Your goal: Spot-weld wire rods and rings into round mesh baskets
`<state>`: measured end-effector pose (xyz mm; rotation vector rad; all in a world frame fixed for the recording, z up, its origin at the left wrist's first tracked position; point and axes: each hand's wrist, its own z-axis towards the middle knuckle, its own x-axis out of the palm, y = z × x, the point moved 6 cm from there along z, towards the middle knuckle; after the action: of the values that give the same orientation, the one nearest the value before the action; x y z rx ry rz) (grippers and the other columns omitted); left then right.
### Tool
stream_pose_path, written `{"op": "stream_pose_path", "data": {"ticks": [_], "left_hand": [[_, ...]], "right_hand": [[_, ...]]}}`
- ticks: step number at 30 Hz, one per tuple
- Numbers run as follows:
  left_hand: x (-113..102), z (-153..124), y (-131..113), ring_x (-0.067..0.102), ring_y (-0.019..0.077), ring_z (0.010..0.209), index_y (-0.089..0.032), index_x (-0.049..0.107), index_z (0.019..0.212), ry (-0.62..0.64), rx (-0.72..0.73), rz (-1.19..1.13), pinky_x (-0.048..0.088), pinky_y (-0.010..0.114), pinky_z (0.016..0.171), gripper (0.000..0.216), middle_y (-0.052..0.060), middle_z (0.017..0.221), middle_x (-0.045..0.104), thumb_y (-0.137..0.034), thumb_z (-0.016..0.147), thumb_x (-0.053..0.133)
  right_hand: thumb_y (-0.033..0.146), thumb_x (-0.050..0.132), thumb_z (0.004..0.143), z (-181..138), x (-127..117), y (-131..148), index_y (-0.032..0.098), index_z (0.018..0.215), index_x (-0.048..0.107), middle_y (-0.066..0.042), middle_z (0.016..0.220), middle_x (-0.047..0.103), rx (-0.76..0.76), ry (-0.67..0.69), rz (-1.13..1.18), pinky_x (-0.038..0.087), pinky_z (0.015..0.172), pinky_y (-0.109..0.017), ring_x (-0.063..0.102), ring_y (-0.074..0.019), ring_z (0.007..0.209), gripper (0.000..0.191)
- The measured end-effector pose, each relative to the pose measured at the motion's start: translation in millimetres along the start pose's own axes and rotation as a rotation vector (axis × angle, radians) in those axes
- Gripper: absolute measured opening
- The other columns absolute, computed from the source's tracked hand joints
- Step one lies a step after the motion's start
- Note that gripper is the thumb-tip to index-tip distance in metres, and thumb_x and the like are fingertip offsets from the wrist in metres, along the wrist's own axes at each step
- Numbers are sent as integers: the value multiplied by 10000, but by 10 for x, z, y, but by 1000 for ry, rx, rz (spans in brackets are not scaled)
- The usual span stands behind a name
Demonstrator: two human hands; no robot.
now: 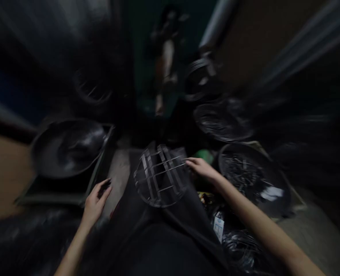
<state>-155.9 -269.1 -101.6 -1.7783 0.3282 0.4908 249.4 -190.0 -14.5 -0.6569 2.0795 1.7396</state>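
Observation:
A round frame of metal strips and wires (149, 172) lies over my dark-clothed lap. At its right rim, my right hand (201, 168) pinches the end of one of the wires with thumb and fingertips. My left hand (96, 201) is apart from the frame, to its left, with the fingers curled around something small and dark. Blur and dim light hide what that dark thing is.
On the left a wide dark basin (45, 153) rests on a green-edged stand (55, 199). To the right, another basin (282, 188) holds many small dark pieces and a white scrap. Coiled wire (216, 122) lies behind it; plastic bags (241, 245) sit by my right leg.

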Motion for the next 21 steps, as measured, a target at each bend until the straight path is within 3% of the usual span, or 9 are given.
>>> {"op": "stream_pose_path", "data": {"ticks": [2, 5, 7, 9, 11, 15, 18, 21], "left_hand": [[386, 377, -454, 594, 287, 1214, -214, 593, 1238, 68, 42, -128, 450, 414, 1069, 597, 97, 1301, 628, -627, 808, 569], [915, 493, -959, 633, 280, 1133, -214, 630, 1190, 206, 81, -251, 492, 397, 1009, 609, 87, 1149, 696, -660, 777, 591], [1160, 449, -1078, 674, 242, 927, -217, 627, 1190, 246, 44, -356, 541, 345, 856, 598, 48, 909, 712, -652, 781, 606], [1291, 460, -1065, 599, 173, 645, -229, 618, 1190, 198, -21, -473, 504, 266, 630, 564, -19, 665, 603, -630, 794, 619], [1346, 575, -1034, 434, 116, 494, -229, 648, 1126, 151, -37, -555, 370, 216, 484, 500, -52, 565, 460, -614, 808, 620], [1366, 1000, -1118, 339, 86, 499, -187, 700, 970, 191, 69, -619, 278, 202, 477, 449, -45, 562, 384, -604, 842, 594], [1382, 1229, -1214, 326, 83, 499, -177, 701, 958, 224, 104, -630, 274, 199, 481, 450, -49, 548, 359, -599, 851, 587], [1433, 1279, -1261, 322, 84, 499, -176, 700, 971, 255, 112, -601, 264, 198, 465, 454, -48, 562, 357, -598, 854, 580]], "right_hand": [[295, 648, 869, 258, -565, -70, 199, 879, 698, -45, 973, 713, -8, -168, -70, 506, 921, -397, 652, -200, 942, 108], [296, 595, 858, 758, -1314, 285, 221, 864, 711, -49, 974, 734, -189, -456, -249, 468, 948, -382, 657, -227, 968, 139], [327, 564, 865, 1148, -1709, 707, 207, 910, 709, -64, 988, 731, -336, -634, -421, 474, 904, -371, 654, -229, 937, 193], [316, 566, 859, 1595, -1978, 1095, 191, 960, 706, -84, 1012, 722, -399, -716, -570, 474, 878, -368, 643, -231, 931, 213], [297, 585, 847, 2046, -2117, 1375, 177, 1022, 701, -105, 1062, 706, -388, -715, -721, 470, 858, -371, 629, -242, 958, 242], [239, 584, 839, 2696, -2079, 1587, 177, 1107, 678, -135, 1150, 670, -295, -574, -1096, 445, 775, -362, 594, -270, 1000, 290], [166, 526, 864, 2855, -2004, 1611, 176, 1076, 681, -136, 1122, 676, -270, -487, -1230, 424, 761, -354, 600, -263, 978, 263], [124, 478, 899, 2727, -2006, 1634, 160, 1056, 686, -134, 1069, 693, -268, -452, -1241, 422, 787, -362, 617, -249, 954, 263]]}}
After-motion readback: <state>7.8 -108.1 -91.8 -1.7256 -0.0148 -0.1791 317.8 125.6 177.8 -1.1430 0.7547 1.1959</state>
